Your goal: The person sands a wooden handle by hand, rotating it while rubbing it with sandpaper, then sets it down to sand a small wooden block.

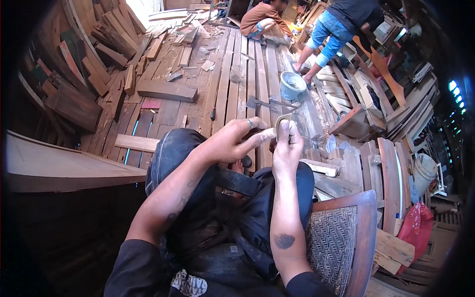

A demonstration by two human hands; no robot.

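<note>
My right hand (288, 141) pinches a small bent tan piece (284, 118) that looks like folded sandpaper, the thumb pressed flat on its face. From the left, my left hand (247, 137) reaches across with fingers apart, one fingertip right at the edge of the tan piece. A ring shows on that hand. Both hands are raised over my lap, in front of the knees. Beyond them a hatchet-like tool (253, 102) rests on the wooden slats, and a dark-handled screwdriver (213, 114) lies farther left.
A white bucket (293, 88) stands ahead, near a bending person (329, 29) and a crouching person (260, 22). A thick plank (167, 91) lies at left. Woven chair panel (331, 242) is at my right side, with stacked boards (391, 168) and a red bag (416, 222) beyond.
</note>
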